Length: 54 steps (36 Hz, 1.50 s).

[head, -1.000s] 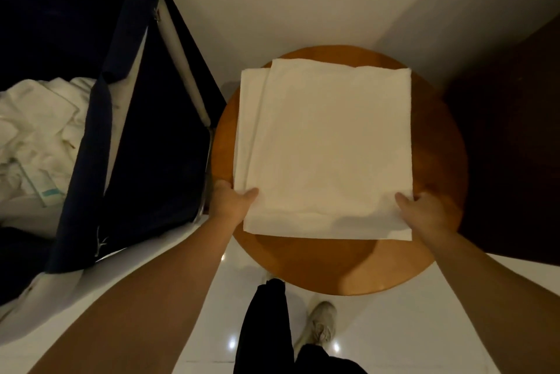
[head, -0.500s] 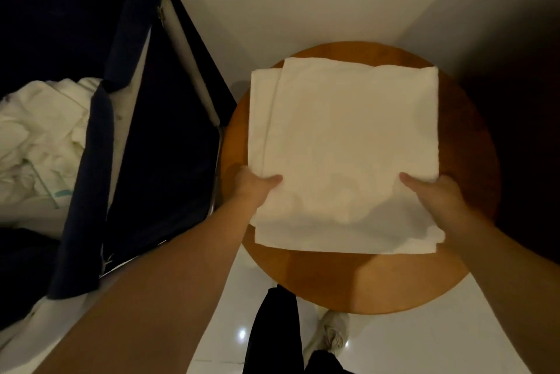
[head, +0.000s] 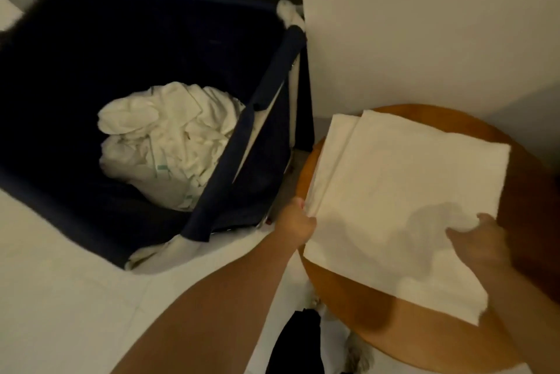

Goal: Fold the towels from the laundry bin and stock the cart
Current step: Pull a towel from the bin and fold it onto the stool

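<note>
With the left hand (head: 295, 222) pinching the folded towel (head: 394, 192) at its left edge and the right hand (head: 480, 242) gripping its lower-right side, an uneven lift could slide the layers apart.

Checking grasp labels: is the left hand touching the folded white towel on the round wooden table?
Touching. The head view shows the left hand gripping the left edge of the folded white towel, no gap.
</note>
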{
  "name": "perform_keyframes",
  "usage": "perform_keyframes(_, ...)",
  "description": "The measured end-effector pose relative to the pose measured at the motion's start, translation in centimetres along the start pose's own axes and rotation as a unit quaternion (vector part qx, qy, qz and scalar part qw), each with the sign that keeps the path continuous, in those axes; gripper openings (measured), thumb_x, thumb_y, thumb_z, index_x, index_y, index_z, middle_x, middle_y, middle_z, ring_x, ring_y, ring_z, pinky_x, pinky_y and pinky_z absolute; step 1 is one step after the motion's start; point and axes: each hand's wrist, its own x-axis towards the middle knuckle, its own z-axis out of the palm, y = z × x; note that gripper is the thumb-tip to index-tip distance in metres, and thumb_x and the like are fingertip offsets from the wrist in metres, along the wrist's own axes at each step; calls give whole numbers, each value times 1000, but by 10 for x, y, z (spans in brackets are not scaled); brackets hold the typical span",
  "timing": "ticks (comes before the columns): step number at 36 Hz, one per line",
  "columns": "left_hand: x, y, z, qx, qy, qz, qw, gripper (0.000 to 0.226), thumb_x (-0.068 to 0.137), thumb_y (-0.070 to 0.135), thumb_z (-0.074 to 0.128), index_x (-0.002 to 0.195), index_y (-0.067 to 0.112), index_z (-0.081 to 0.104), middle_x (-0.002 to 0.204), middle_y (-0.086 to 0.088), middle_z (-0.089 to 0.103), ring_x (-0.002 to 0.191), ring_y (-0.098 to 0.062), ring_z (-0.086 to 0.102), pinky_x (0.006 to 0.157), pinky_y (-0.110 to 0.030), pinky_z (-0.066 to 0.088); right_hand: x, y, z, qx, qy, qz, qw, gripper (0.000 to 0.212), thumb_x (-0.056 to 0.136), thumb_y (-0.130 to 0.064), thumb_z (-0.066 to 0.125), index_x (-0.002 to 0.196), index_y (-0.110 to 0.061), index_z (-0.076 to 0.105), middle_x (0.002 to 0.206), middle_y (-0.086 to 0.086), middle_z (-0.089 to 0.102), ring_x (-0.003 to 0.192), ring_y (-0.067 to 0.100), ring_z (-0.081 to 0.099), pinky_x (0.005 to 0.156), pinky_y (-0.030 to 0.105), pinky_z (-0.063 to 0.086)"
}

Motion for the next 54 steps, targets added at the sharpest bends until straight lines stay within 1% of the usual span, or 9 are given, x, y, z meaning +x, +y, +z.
perform_keyframes(6, -73, 6, -26, -57, 41, 25, 997, 33, 90, 18, 59, 121, 16, 50, 114, -5, 59, 107, -24, 57, 94, -32, 47, -47, -26, -39, 22, -66, -96, 993, 48, 87, -15, 67, 130, -3, 50, 132, 23, 52, 114, 41, 52, 93, 43, 45)
perform_keyframes(13, -135, 11, -47, -90, 76, 36, 992, 31, 91, 20, 58, 121, 17, 49, 111, -2, 58, 105, -22, 58, 94, -32, 47, -86, -39, -74, 18, -81, -159, 984, 38, 89, -14, 65, 123, -3, 55, 126, 20, 56, 95, 29, 51, 87, 40, 45)
perform_keyframes(17, -139, 10, -45, -93, 72, 26, 993, 33, 93, 20, 57, 124, 19, 48, 116, -1, 56, 108, -21, 57, 95, -31, 47, -85, -35, -78, 17, -78, -161, 984, 35, 88, -12, 65, 120, -2, 56, 122, 20, 57, 89, 26, 49, 77, 34, 43)
perform_keyframes(24, -123, 12, -35, -96, 67, 28, 993, 33, 95, 18, 55, 127, 19, 47, 114, 2, 53, 102, -16, 52, 88, -25, 44, -81, -32, -72, -14, -91, -142, 986, 33, 88, -12, 65, 118, -1, 57, 124, 22, 58, 107, 38, 55, 89, 41, 44)
perform_keyframes(29, -126, 19, -54, -91, 91, 58, 990, 26, 93, 16, 55, 119, 20, 51, 112, 1, 58, 104, -18, 57, 96, -30, 47, -96, -69, -71, 39, -85, -199, 975, 30, 89, -13, 63, 117, -4, 60, 116, 16, 61, 96, 28, 55, 89, 40, 47)
perform_keyframes(32, -135, 21, -80, -98, 130, 98, 982, 28, 93, 14, 55, 121, 18, 54, 111, 0, 61, 103, -17, 58, 97, -32, 48, -114, -116, -74, 92, -84, -256, 959, 26, 90, -14, 62, 115, -7, 61, 108, 9, 63, 92, 23, 55, 85, 34, 46)
perform_keyframes(37, -150, 4, -143, -91, 199, 160, 962, 24, 94, 13, 54, 117, 15, 57, 97, 2, 61, 82, -10, 57, 79, -19, 46, -160, -187, -76, 145, -87, -348, 922, 15, 92, -12, 58, 106, -12, 63, 87, 3, 62, 73, 17, 57, 59, 22, 41)
perform_keyframes(42, -153, -33, -207, -101, 249, 153, 951, 20, 95, 15, 54, 115, 16, 58, 95, 6, 57, 76, -6, 51, 76, -18, 41, -205, -234, -68, 120, -62, -431, 892, 17, 91, -12, 59, 108, -9, 64, 89, 4, 62, 83, 19, 57, 76, 25, 39)
perform_keyframes(54, -111, -170, -365, -113, 268, 150, 945, 17, 92, 12, 55, 107, 20, 58, 87, 4, 61, 69, -12, 56, 67, -23, 47, -318, -352, 35, 96, -62, -451, 885, 22, 92, -14, 60, 114, -10, 63, 91, 0, 61, 83, 13, 57, 76, 22, 42)
